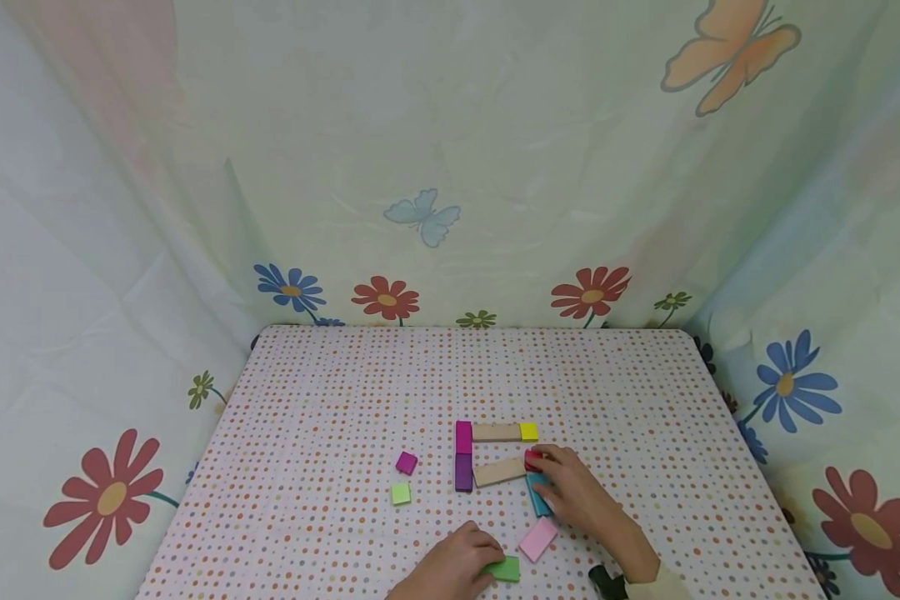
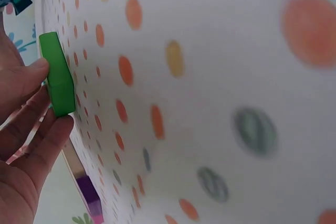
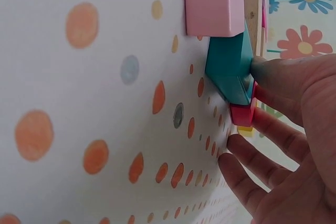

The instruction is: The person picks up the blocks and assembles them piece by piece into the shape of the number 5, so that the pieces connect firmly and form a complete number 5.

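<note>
My left hand (image 1: 457, 563) holds a green block (image 1: 505, 569) near the table's front. In the left wrist view the thumb lies on one side of that block and fingertips are at its end. My right hand (image 1: 576, 492) reaches over a small red block (image 1: 532, 461), its fingers touching it. The thumb rests on the teal block (image 3: 231, 69) that stands against the red one. Two wooden planks (image 1: 497, 432) (image 1: 499, 472) run from a magenta block (image 1: 463, 436) and a purple block (image 1: 463, 472) towards the right. A yellow cube (image 1: 528, 432) ends the far plank.
A pink block (image 1: 538, 539) lies between the two hands, close to the teal block. Left of the arrangement sit a loose magenta cube (image 1: 407, 463) and a light green cube (image 1: 401, 494). The dotted tabletop (image 1: 330, 392) meets a printed curtain (image 1: 480, 250) behind it.
</note>
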Demonstrator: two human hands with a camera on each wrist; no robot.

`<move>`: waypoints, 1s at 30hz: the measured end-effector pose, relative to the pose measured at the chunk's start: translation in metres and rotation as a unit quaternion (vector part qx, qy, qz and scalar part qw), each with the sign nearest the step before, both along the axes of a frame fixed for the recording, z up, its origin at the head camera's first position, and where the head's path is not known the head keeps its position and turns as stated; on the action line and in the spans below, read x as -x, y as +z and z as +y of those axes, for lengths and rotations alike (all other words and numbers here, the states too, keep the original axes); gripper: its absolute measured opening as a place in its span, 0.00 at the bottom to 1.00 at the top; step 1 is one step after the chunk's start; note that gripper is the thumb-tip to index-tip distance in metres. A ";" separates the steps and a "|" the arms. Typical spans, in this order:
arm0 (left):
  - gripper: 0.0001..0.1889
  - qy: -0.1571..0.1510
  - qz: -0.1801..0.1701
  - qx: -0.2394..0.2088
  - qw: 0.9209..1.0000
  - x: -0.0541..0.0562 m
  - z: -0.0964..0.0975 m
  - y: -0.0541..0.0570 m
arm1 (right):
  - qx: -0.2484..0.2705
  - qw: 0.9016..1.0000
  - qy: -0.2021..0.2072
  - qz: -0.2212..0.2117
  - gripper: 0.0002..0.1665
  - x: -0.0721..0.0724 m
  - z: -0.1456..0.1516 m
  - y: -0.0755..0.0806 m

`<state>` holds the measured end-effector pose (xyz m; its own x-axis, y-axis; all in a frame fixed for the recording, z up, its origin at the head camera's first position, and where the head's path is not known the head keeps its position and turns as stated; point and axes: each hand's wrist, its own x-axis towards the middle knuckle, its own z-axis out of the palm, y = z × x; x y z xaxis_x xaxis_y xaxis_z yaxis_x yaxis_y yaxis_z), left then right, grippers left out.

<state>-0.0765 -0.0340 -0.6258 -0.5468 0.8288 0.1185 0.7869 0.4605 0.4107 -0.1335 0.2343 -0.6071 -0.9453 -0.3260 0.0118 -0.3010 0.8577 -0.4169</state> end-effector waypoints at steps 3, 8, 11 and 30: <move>0.12 0.001 -0.003 0.003 1.000 0.000 0.003 0.000 | -0.003 1.000 0.001 0.002 0.24 0.000 0.000 -0.001; 0.12 0.011 0.000 0.016 1.000 0.000 0.006 0.001 | -0.003 1.000 0.003 0.011 0.24 0.000 0.000 -0.002; 0.11 0.014 0.008 0.019 1.000 0.000 0.008 0.005 | -0.002 1.000 0.005 0.018 0.24 0.000 0.000 -0.003; 0.11 0.030 -0.004 0.026 0.999 -0.002 0.015 0.013 | -0.001 1.000 0.005 0.015 0.24 0.000 0.000 -0.003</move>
<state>-0.0747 -0.0194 -0.6132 -0.5967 0.7992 0.0723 0.7540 0.5276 0.3913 -0.1335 0.2346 -0.6103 -0.9414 -0.3349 0.0394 -0.3213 0.8553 -0.4064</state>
